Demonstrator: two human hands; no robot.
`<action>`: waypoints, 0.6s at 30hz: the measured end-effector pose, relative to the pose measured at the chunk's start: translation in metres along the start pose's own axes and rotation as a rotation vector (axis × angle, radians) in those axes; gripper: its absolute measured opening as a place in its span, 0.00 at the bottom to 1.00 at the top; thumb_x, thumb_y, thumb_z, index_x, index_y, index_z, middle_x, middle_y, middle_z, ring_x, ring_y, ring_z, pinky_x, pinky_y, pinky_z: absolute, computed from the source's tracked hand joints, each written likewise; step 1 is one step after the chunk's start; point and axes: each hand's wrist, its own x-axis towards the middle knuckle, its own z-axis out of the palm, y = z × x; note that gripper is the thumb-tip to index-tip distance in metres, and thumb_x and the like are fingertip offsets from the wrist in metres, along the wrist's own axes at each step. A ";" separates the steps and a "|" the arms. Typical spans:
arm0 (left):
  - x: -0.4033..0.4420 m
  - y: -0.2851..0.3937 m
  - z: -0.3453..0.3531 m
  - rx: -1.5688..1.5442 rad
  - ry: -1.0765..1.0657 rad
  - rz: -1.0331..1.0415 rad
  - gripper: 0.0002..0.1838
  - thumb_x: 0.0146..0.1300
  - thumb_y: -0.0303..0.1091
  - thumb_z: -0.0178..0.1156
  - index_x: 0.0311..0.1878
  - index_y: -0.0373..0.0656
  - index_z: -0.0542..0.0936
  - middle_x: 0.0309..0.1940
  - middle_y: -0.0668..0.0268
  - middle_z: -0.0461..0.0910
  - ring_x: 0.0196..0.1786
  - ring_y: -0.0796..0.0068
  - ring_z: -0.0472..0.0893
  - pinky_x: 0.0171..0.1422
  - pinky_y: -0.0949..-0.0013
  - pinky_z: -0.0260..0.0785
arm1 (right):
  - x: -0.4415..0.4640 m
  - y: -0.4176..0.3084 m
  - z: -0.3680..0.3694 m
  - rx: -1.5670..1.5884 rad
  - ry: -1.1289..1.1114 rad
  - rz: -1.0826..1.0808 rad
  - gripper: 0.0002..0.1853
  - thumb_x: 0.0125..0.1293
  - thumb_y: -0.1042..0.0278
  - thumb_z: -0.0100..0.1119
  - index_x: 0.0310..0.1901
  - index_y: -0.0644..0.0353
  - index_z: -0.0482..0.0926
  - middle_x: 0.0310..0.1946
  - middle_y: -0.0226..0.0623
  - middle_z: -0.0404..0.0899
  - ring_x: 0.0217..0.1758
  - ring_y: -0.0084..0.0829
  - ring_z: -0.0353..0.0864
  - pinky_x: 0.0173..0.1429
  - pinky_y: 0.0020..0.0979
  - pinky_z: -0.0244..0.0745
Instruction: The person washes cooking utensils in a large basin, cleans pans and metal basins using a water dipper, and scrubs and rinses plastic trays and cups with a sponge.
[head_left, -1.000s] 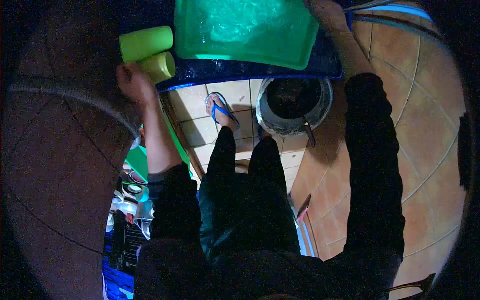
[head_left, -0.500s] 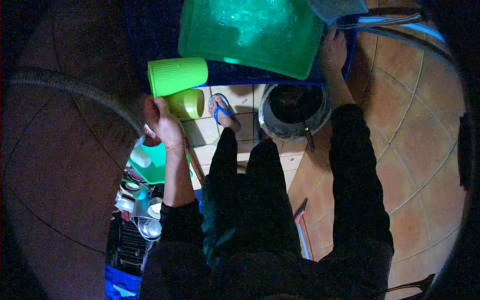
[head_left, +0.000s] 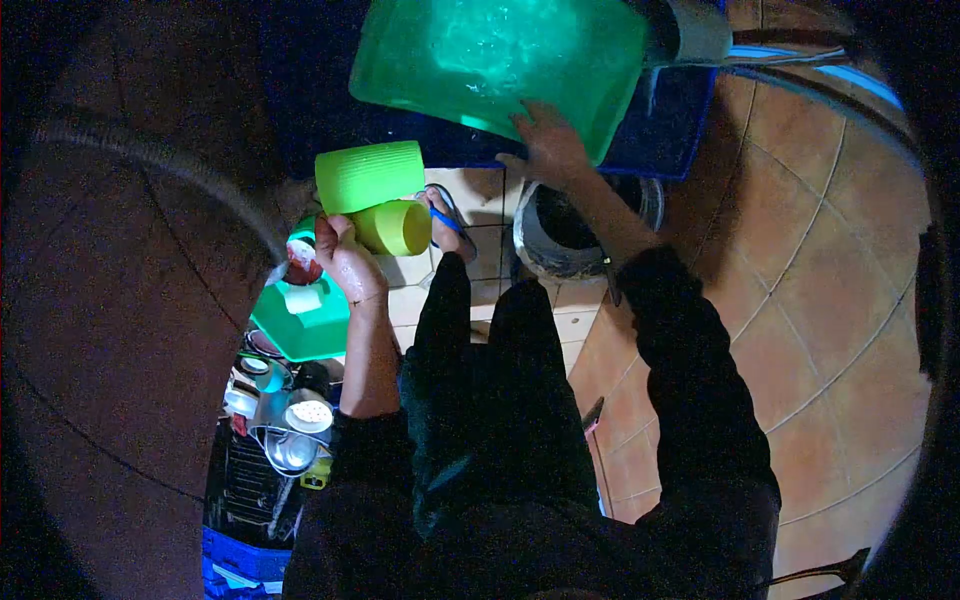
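Observation:
My left hand (head_left: 352, 268) is closed on two plastic cups held together. One is a bright green ribbed cup (head_left: 370, 177); below it is a smooth yellow-green cup (head_left: 398, 228). My right hand (head_left: 550, 145) has its fingers spread and is at the front edge of a green basin (head_left: 400, 95), holding nothing that I can see. Rippling, brightly lit water fills the basin, which rests in or over a dark blue tub (head_left: 685, 160). Whether my right fingertips touch the basin is unclear.
A dirty pail (head_left: 530, 232) with a dark inside stands below my right forearm. At left lie a green tray (head_left: 290, 335) and a rack (head_left: 258, 490) with cups and metalware. A hose (head_left: 200, 185) curves in there; a grey object (head_left: 700, 35) is beside the basin.
My right hand has moved left from the basin's right side, near the grey object, to its front edge. My left hand and both cups have shifted slightly right and down.

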 end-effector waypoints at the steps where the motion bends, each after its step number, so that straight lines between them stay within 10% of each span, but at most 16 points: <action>1: -0.002 -0.001 -0.002 0.018 0.020 0.008 0.06 0.63 0.27 0.46 0.37 0.37 0.73 0.31 0.69 0.72 0.34 0.81 0.67 0.40 0.77 0.60 | -0.001 0.002 0.026 -0.059 -0.051 0.025 0.25 0.59 0.55 0.54 0.53 0.61 0.67 0.52 0.49 0.66 0.54 0.50 0.66 0.55 0.46 0.66; 6: -0.021 0.015 -0.012 -0.012 0.029 0.006 0.06 0.63 0.27 0.46 0.38 0.38 0.73 0.32 0.70 0.73 0.35 0.81 0.68 0.42 0.76 0.60 | 0.004 -0.026 0.032 -0.031 -0.271 0.242 0.15 0.61 0.63 0.49 0.47 0.61 0.70 0.37 0.44 0.75 0.39 0.45 0.77 0.40 0.43 0.74; 8: -0.030 0.023 -0.016 -0.007 0.042 0.024 0.07 0.64 0.27 0.46 0.39 0.38 0.73 0.33 0.69 0.73 0.36 0.81 0.68 0.44 0.76 0.61 | -0.001 -0.026 0.051 -0.003 0.144 0.268 0.12 0.61 0.62 0.48 0.43 0.59 0.70 0.28 0.42 0.76 0.28 0.43 0.78 0.30 0.43 0.73; 12: -0.052 0.032 -0.030 -0.050 0.019 0.042 0.09 0.66 0.30 0.44 0.42 0.37 0.73 0.36 0.68 0.74 0.39 0.79 0.70 0.47 0.74 0.61 | 0.010 -0.035 -0.030 0.076 0.290 0.112 0.11 0.62 0.59 0.47 0.41 0.56 0.70 0.25 0.42 0.76 0.26 0.45 0.78 0.30 0.44 0.72; 18: -0.082 0.058 -0.045 -0.106 0.017 0.002 0.12 0.67 0.33 0.43 0.44 0.38 0.73 0.40 0.67 0.74 0.41 0.78 0.70 0.49 0.73 0.62 | 0.049 -0.041 -0.136 0.070 -0.020 0.426 0.16 0.62 0.50 0.45 0.42 0.53 0.71 0.29 0.48 0.78 0.35 0.50 0.78 0.37 0.49 0.71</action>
